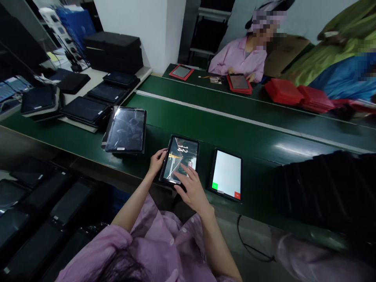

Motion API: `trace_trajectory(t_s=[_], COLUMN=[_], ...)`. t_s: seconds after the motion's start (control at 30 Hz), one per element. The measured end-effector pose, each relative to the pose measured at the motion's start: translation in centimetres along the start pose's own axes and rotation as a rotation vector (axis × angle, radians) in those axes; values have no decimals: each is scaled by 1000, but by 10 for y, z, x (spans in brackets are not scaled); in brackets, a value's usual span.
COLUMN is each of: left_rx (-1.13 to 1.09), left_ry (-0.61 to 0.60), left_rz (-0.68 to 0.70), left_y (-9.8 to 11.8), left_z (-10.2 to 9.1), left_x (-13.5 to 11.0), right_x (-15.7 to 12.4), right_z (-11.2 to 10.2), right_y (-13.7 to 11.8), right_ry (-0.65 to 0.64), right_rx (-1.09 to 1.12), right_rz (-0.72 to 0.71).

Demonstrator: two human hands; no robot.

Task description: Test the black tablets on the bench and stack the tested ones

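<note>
A tablet (179, 158) with a lit screen showing large clock digits lies before me at the near edge of the green bench. My left hand (157, 161) grips its left edge, thumb and fingers closed on the side. Over the lower right of that screen is my right hand (190, 187), fingers spread; whether a fingertip touches the glass I cannot tell. To the right lies a second tablet (226, 172), its screen white with a green and a red square at the bottom corners. A stack of dark tablets (127, 129) stands to the left.
More dark tablets (88, 109) lie at the far left, others (73, 199) below the bench. Black stacked items (323, 188) stand at right. Across the green bench (182, 113), a person (241, 58) handles a tablet on a red sleeve; red stacks (283, 92) lie alongside.
</note>
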State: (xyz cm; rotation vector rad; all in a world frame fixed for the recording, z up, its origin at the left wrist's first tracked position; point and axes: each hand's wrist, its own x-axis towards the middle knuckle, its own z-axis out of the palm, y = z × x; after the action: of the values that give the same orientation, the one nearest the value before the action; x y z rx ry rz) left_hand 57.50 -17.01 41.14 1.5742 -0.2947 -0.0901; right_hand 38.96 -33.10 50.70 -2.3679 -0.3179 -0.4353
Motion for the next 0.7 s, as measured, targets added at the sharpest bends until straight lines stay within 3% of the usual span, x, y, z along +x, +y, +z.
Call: trace_trajectory(t_s=[0.07, 0.2, 0.27, 0.57, 0.7], left_rx=[9, 24, 25, 9, 27], left_ry=[7, 7, 5, 9, 20], left_rz=[2, 0, -3, -20, -26], left_y=[-1, -4, -6, -4, 0], left_z=[0, -1, -1, -2, 4], left_x=[0, 0, 1, -1, 3], right_x=[-2, -17, -24, -25, -23], right_z=[-3, -12, -12, 24, 30], right_y=[9, 31, 33, -4, -5], right_ry=[56, 513, 613, 421, 370], right_rx=[-36, -185, -183, -15, -10], right_rz=[39, 287, 342, 160, 96])
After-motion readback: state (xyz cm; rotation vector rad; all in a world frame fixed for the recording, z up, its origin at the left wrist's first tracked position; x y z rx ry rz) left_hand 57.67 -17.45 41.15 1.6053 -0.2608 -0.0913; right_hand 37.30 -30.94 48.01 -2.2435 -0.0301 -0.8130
